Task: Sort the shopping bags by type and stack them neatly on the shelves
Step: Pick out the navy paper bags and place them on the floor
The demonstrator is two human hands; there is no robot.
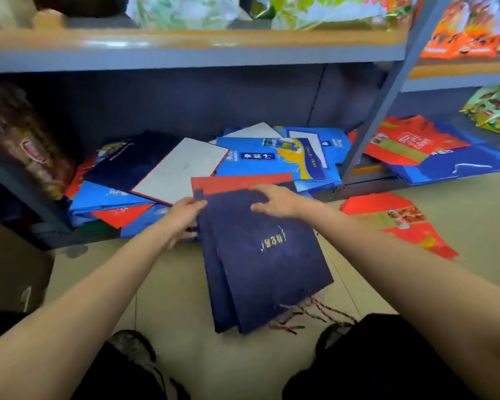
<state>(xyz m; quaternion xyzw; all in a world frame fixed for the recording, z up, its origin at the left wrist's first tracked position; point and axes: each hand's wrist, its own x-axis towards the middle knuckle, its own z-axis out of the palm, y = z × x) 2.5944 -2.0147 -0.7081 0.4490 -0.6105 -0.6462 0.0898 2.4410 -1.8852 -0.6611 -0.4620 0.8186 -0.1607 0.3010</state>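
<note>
While the navy bags (260, 255) lean from the floor (171, 284) against the bottom shelf (367, 183), her left hand (185, 215) pinches their top corner and her right hand (274, 200) presses flat; squaring the edges first should help them stack neatly.

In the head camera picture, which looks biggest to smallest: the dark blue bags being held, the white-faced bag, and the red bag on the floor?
1. Dark blue bags, though nearest the camera.
2 and 3. White-faced bag and red bag on the floor look alike; unsure.
</note>
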